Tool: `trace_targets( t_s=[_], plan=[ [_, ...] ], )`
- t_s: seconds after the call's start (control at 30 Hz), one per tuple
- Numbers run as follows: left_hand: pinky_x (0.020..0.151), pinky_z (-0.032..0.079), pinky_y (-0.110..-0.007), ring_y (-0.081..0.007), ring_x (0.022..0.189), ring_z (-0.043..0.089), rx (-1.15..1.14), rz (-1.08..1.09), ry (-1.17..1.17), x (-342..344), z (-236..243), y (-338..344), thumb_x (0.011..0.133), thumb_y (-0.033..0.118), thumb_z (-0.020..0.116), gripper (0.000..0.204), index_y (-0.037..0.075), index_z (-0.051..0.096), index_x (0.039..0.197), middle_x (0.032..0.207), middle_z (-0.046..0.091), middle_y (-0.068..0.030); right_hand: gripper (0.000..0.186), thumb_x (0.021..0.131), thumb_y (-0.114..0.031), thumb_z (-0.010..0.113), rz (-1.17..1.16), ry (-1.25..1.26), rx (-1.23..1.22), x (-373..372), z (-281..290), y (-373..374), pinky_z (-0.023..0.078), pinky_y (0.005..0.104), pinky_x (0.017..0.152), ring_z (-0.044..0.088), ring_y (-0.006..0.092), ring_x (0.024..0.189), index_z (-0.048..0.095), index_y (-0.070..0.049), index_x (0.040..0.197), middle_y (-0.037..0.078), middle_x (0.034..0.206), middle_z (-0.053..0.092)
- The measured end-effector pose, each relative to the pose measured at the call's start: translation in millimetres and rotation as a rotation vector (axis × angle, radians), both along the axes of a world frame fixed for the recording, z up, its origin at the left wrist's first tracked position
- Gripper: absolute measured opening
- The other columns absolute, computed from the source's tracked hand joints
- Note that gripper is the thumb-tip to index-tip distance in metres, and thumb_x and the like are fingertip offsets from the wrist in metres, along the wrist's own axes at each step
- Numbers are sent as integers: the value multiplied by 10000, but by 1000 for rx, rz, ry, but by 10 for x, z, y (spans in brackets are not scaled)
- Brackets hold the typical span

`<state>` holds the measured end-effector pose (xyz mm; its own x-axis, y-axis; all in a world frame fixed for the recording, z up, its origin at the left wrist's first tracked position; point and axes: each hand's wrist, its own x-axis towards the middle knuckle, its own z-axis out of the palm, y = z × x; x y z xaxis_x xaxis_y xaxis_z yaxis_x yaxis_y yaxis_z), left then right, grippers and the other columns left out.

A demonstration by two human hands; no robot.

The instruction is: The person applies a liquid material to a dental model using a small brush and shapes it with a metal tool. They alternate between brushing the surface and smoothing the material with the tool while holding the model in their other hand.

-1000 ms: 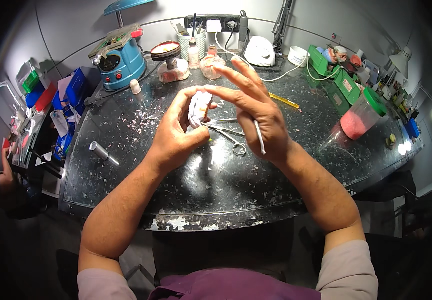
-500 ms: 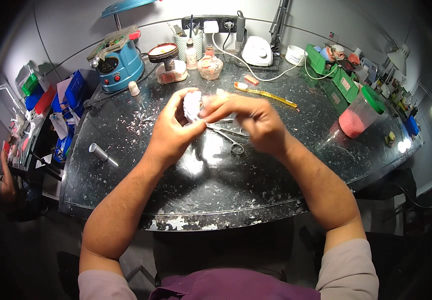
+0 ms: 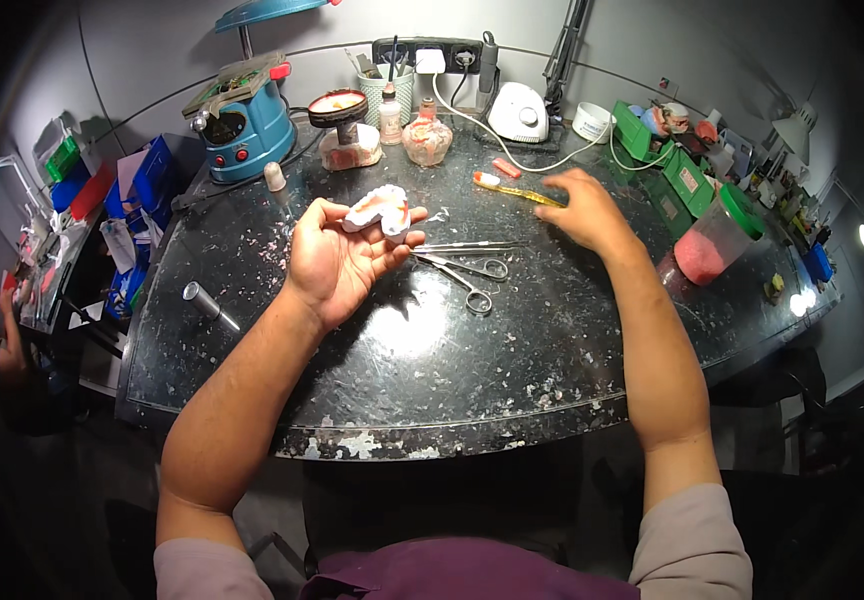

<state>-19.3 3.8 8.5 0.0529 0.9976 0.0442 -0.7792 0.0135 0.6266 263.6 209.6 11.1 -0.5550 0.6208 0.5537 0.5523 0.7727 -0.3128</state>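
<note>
My left hand is turned palm up, with its fingers curled under a white plaster dental cast marked with reddish-pink patches. My right hand is over the handle end of a yellow toothbrush lying on the bench. Its thumb and fingers are apart on either side of the handle, and the hand hides the handle's tip. Between my hands lie metal scissors, with a slim metal instrument just beyond them.
A blue machine, a burner-like stand, a glass flask and a white device line the back. At right stands a green-lidded jar of pink powder. A metal cylinder lies left; a pink block is beyond the toothbrush.
My right hand has left the cast and moved right to the toothbrush handle. My left hand has opened its hold, and the cast now rests tilted on its fingers.
</note>
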Motion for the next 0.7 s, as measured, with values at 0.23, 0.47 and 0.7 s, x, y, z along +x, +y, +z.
trace_targets(
  t_s=[0.23, 0.47, 0.7],
  plan=[
    [805, 535, -322, -214, 953, 648, -25, 311, 516, 149, 99, -65, 910, 246, 565, 427, 89, 564, 1308, 1173, 637, -138, 183, 953, -199, 636, -61, -7, -322, -10, 103, 6, 511, 369, 727, 654, 235, 775, 646, -32, 1026, 91, 845, 679],
    [607, 333, -168, -6, 710, 421, 204, 614, 995, 239, 38, -62, 816, -87, 583, 397, 91, 604, 1170, 905, 541, 66, 195, 1028, -208, 528, 428, 249, -230, -475, 249, -592, 502, 360, 698, 630, 197, 722, 643, -55, 1065, 60, 844, 655],
    [714, 393, -170, -9, 816, 495, 174, 628, 1029, 211, 31, -81, 839, -100, 614, 339, 82, 623, 1125, 931, 576, 44, 263, 1016, -313, 555, 468, -77, -351, -511, 285, -823, 517, 371, 815, 670, 281, 900, 709, -99, 1014, 129, 953, 710]
  ],
)
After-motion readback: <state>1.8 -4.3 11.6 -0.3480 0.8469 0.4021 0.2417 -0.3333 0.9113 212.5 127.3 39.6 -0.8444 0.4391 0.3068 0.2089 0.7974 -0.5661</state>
